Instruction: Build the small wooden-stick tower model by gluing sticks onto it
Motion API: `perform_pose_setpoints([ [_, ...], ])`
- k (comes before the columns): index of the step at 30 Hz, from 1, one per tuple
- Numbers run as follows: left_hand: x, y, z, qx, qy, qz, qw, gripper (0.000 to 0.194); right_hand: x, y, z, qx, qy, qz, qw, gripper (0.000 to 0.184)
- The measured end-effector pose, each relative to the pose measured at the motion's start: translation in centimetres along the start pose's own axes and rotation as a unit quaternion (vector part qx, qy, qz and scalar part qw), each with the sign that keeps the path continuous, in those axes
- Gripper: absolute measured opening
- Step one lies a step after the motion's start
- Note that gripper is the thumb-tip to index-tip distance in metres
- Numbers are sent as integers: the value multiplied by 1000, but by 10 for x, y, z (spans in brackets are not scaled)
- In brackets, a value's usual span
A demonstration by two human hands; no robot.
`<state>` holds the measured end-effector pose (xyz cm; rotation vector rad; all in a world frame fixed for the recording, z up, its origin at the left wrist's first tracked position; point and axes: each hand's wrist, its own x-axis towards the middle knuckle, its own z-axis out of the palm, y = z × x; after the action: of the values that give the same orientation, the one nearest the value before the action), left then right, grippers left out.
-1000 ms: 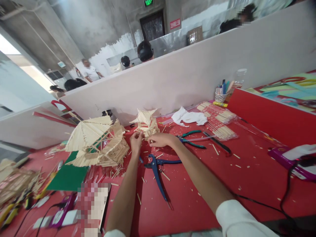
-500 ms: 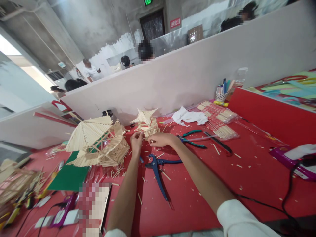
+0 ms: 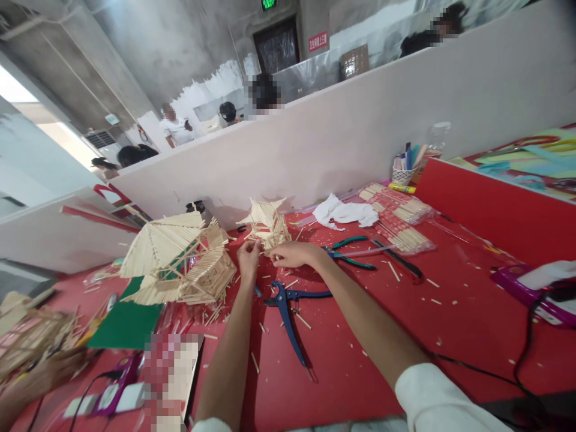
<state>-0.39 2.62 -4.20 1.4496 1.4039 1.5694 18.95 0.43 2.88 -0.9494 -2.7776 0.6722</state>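
Note:
My left hand (image 3: 248, 257) is closed in a pinch, its fingertips close to those of my right hand (image 3: 290, 255). The right fingers are curled and pressed together as well. Whatever they pinch is too small to make out. Just behind both hands stands a small pavilion-like model (image 3: 266, 222) of thin wooden sticks with a pointed roof. To the left is a larger stick model (image 3: 180, 258) with a broad, slatted roof. In front of my hands lies a blue-handled cutter (image 3: 288, 321) with its handles spread.
Green-handled pliers (image 3: 353, 255), a black tool (image 3: 400, 264), white tissue (image 3: 344, 211) and bagged sticks (image 3: 400, 219) lie to the right. A co-worker's hand (image 3: 63, 363) is at lower left, near a purple power strip (image 3: 117, 384). A white partition (image 3: 315, 144) borders the table behind.
A co-worker's hand has come in from the left edge, over the tools there. My own hands stay almost in the same place, still closed.

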Motion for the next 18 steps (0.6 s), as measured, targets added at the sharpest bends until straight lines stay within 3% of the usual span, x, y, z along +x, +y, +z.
perform_pose_setpoints([
  [18, 2, 0, 3, -12, 12, -25, 1000, 36, 1, -1, -1, 4, 0, 10, 1000, 18],
])
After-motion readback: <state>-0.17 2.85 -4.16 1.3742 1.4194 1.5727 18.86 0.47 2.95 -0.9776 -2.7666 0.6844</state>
